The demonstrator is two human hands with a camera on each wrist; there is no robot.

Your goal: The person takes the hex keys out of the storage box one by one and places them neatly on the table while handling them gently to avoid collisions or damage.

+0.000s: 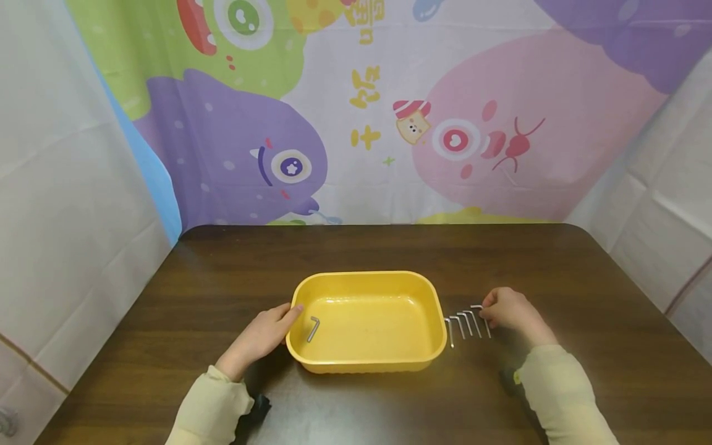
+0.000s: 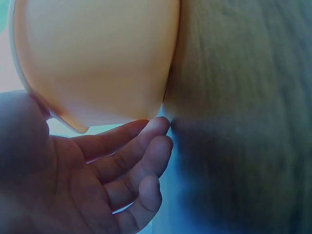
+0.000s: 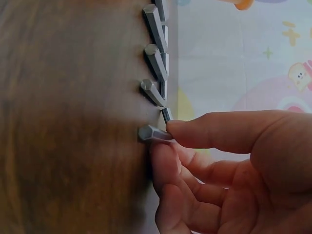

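Observation:
A yellow plastic tray point(image 1: 367, 364) stands on the table, and a single metal hex key point(image 1: 313, 329) lies inside it near its left end. My left hand point(image 1: 269, 332) grips the tray's left end, thumb over the rim and fingers against the outer wall; the left wrist view shows those fingers point(image 2: 157, 148) low beside the wall. Right of the tray, several L-shaped hex keys point(image 1: 461, 326) lie in a slanting row. With thumb and fingertips, my right hand point(image 1: 512, 312) pinches the hex key point(image 3: 155, 133) at the row's right end, close over the table.
The dark wood table point(image 1: 233, 259) runs back to a cartoon-printed cloth point(image 1: 361, 173) hanging behind it. White covered panels point(image 1: 61, 185) rise at both sides. Dark straps or devices hang under both sleeves.

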